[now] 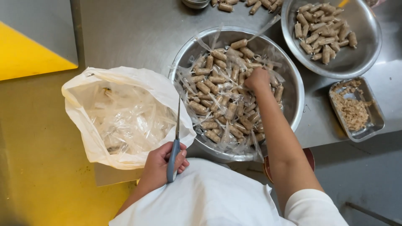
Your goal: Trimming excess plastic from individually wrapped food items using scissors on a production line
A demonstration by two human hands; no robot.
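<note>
Left hand [161, 165] is closest, fingers clenched around blue-handled scissors [175, 142], blades pointing up beside a white plastic bag [92, 125] full of clear wrappers. Right hand [257, 79] reaches into the big steel bowl [293, 83] on the desk [134, 33], fingers grasping among wrapped brown sausages [217, 104].

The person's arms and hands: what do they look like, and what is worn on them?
Both forearms are bare. The right arm shows a short white sleeve ending near the elbow, part of a white top. The left hand and right hand wear no gloves; no rings or watch are visible.
</note>
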